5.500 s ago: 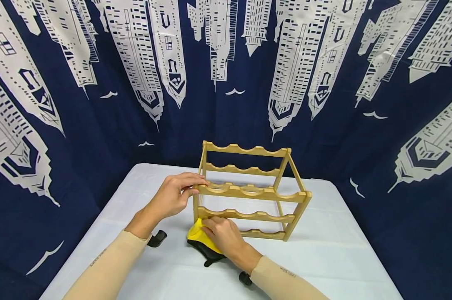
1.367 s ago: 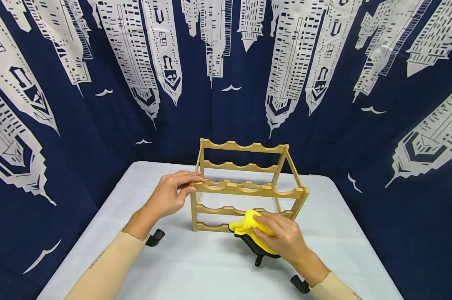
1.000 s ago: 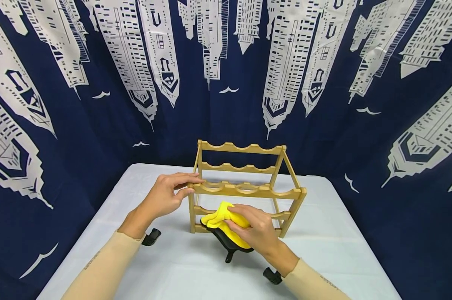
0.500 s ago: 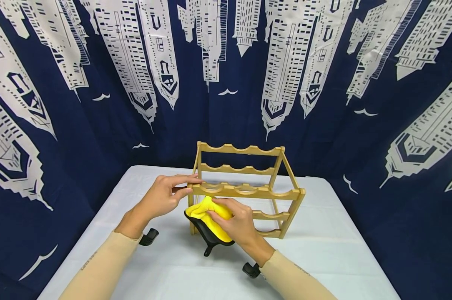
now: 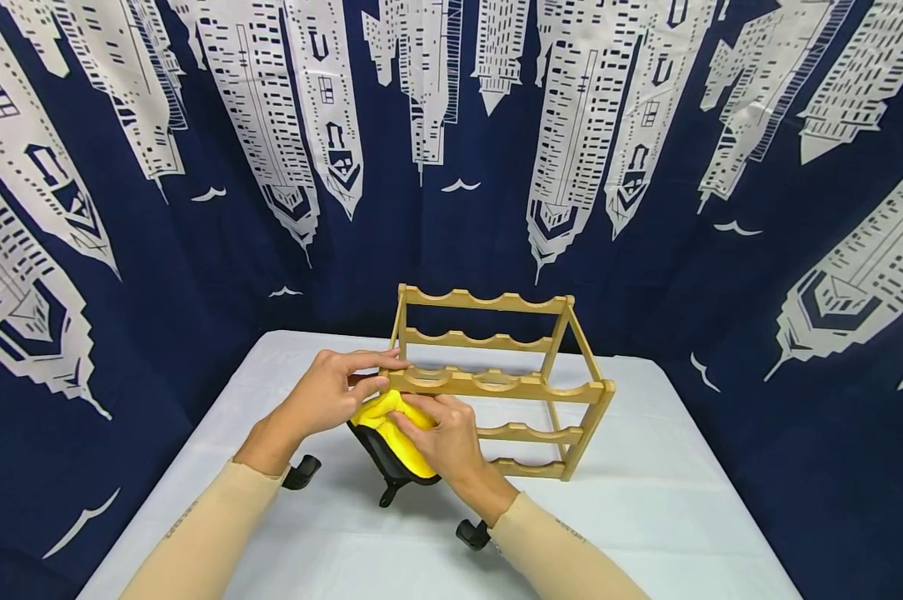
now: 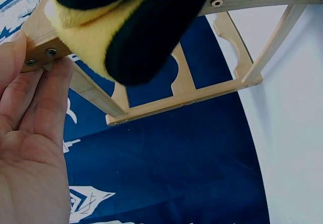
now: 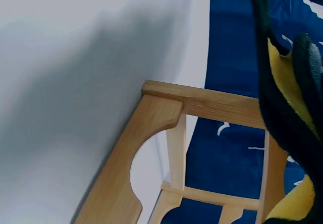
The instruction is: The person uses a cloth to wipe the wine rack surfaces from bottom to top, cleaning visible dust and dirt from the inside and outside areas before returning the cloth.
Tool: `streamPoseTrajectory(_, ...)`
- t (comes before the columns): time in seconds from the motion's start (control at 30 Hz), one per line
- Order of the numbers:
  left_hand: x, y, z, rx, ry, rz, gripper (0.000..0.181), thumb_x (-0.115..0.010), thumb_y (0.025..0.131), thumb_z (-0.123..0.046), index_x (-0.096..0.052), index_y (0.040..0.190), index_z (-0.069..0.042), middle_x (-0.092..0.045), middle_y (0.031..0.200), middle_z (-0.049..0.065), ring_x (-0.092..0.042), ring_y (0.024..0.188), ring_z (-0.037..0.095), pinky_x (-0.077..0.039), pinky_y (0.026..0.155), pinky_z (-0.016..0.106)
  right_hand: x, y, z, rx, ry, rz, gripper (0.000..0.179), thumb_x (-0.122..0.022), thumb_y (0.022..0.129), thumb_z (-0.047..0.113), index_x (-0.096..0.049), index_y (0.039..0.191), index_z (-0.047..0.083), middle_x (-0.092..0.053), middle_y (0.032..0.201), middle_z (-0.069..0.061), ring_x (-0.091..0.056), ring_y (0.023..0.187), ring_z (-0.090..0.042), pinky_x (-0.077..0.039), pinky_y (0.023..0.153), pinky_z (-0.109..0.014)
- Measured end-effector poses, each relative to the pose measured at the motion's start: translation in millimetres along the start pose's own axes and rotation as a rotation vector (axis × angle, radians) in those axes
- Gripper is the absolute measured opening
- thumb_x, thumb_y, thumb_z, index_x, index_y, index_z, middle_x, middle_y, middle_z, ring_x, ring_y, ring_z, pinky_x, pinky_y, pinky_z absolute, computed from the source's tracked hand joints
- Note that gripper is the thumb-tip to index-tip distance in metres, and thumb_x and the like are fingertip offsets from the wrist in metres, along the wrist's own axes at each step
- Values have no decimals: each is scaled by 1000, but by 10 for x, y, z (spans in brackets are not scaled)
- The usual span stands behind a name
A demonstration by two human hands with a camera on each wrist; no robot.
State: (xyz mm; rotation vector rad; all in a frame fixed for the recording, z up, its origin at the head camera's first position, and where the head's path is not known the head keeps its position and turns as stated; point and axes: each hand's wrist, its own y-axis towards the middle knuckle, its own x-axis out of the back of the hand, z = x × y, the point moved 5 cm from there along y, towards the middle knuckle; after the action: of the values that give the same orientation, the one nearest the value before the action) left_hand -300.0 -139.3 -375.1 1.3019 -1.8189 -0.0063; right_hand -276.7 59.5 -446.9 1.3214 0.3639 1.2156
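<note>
A light wooden wine rack (image 5: 522, 389) with scalloped rails stands on the white-covered table. My left hand (image 5: 327, 396) holds its near upper left corner, the thumb in front and the fingers over the top; the left wrist view has thumb and fingers on either side of the wooden corner (image 6: 45, 47). In my right hand (image 5: 451, 437) is a bunched cloth (image 5: 399, 433), yellow on one face and black on the other, pinched between thumb and fingers. The cloth overlaps the rack's front left post, hiding its lower part. Folds of the cloth (image 7: 287, 77) fill the right wrist view's right side.
The white table (image 5: 331, 542) spreads around the rack on all sides. Black wrist-camera mounts (image 5: 301, 472) sit by both wrists. Behind the table hangs a navy curtain (image 5: 436, 242) printed with white upside-down buildings and birds.
From the rack's lower right front, my right hand has carried the cloth left and up to the left post. Earlier it was low on that post. My left hand keeps its hold.
</note>
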Motion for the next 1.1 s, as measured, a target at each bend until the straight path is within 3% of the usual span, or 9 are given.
streamPoseTrajectory(0.13, -9, -8, 3, 4, 3, -2, 36, -78, 110, -4, -86, 141, -22, -77, 156, 9, -72, 150, 34, -71, 104, 42, -27, -15, 19, 6, -118, 72, 35, -110, 82, 24, -94, 109, 9, -90, 101, -7, -76, 75, -20, -61, 62, -25)
streamPoseTrajectory(0.3, -6, -2, -15, 6, 1, -3, 36, -78, 110, -3, -86, 140, -21, -78, 156, 6, -72, 150, 34, -71, 105, 43, -25, -33, 48, 42, -240, 151, 34, -109, 83, 33, -95, 109, 15, -88, 110, -2, -82, 81, -18, -66, 63, -27)
streamPoseTrajectory(0.6, -28, -8, 0, -9, 7, -16, 37, -79, 110, -4, -86, 140, -25, -79, 154, 5, -72, 151, 31, -70, 109, 50, 82, -113, 47, 127, -491, 182, 38, -110, 80, 47, -94, 107, 25, -86, 107, 8, -72, 56, -10, -51, 44, -22)
streamPoseTrajectory(0.93, -18, 5, 0, -3, 11, -6, 33, -77, 111, -4, -86, 138, -22, -79, 155, 6, -72, 151, 33, -70, 109, 49, 244, -207, -87, 231, -509, 133, 43, -114, 74, 46, -93, 105, 24, -85, 102, 7, -78, 66, -10, -58, 48, -23)
streamPoseTrajectory(1.1, -29, 0, -13, -14, -2, -8, 31, -78, 111, -4, -87, 136, -21, -80, 152, 5, -73, 150, 32, -70, 109, 52, 355, -224, -110, 239, -471, 115, 42, -114, 75, 41, -93, 106, 22, -85, 102, 5, -79, 68, -12, -59, 50, -24)
